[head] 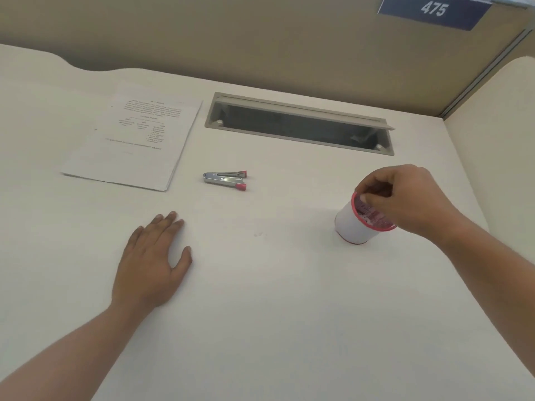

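Head view: the red-rimmed white cup (pixel 351 224) at three o'clock is probed by the right hand (pixel 405 195), fingers curled, presumably for contents, though whether anything is gripped cannot be told; the left hand (pixel 150 261) is laid flat and open on the desk (pixel 260 299).

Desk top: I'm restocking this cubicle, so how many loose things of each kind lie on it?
paper stack: 1
stapler: 1
white cup with red rim: 1
Total: 3
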A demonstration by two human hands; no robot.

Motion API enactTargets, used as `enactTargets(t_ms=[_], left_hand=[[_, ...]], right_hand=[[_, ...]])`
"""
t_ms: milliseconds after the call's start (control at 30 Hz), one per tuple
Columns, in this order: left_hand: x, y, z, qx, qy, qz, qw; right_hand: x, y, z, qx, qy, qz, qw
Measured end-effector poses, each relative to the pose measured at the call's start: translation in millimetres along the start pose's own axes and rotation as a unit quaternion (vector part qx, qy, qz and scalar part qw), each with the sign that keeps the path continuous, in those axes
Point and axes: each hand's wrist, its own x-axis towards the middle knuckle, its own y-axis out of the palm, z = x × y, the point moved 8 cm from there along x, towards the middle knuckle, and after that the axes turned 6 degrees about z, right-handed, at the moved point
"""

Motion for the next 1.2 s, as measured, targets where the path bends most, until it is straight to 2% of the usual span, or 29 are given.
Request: enactTargets(t_ms=[133,233,333,567,767,867,967,1100,1200], left_hand=[[-0.4,-1.2,-1.1,0.001,0.005,-0.004,1.0],[-0.4,-1.4,-1.6,0.004,0.005,-0.006,1.0],[-0.2,-1.2,-1.6,0.0,0.006,-0.008,1.0],[0.4,1.3,0.8,-0.003,-0.002,0.002,1.0],[0.2,1.0,1.2,-0.006,0.0,-0.003,1.0],[-0.6,0.2,0.9,-0.005,0.001,-0.009,1.0],[-0.4,0.1,0.9,-0.005,0.003,-0.012,1.0],[0.0,0.2,1.5,-0.004,0.002,-0.011,1.0],[0.3,1.4,1.4,-0.002,0.003,-0.011,1.0]], right_hand=[[-3.8,44.2,36.2,0.067,-0.025,0.053,0.996],[3.5,93.2,53.6,0.067,-0.041,0.116,0.99],[13.1,130.7,62.5,0.041,-0.057,0.146,0.987],[26.9,170.7,75.2,-0.076,-0.068,0.112,0.988],[31.3,168.6,85.5,-0.003,-0.087,0.121,0.989],[33.6,158.4,82.8,-0.03,-0.1,0.102,0.989],[30.5,166.1,92.2,-0.046,-0.16,0.123,0.978],[17.1,185.7,112.4,-0.118,-0.286,0.158,0.938],[15.8,180.5,106.8,-0.174,-0.317,0.147,0.921]])
